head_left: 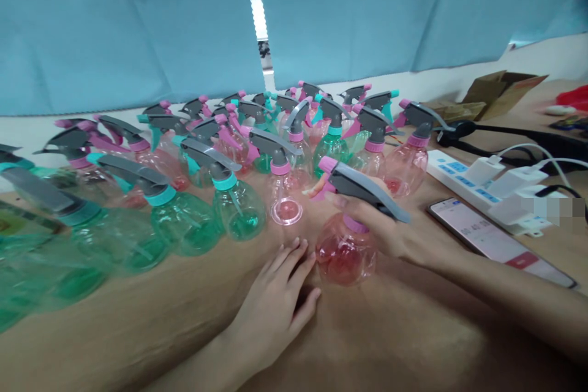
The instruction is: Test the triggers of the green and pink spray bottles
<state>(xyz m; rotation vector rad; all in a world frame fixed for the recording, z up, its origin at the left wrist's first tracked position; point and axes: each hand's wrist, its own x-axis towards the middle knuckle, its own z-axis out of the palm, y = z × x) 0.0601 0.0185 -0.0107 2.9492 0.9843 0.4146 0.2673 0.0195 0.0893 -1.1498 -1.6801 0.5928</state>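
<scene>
Many bottles (pixel 239 208) crowd the table (pixel 395 331) before blue cloth (pixel 147 18).

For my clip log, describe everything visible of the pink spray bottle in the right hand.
The round, translucent pink, plastic-looking spray bottle has a pink collar, a grey spray head and a pink nozzle facing the picture's upper left. The bare right hand grips it around the neck, partly hiding the trigger. It looks roughly upright, at the brown tabletop; whether it rests there is unclear. The bare left hand is beside it; contact cannot be told.
</scene>
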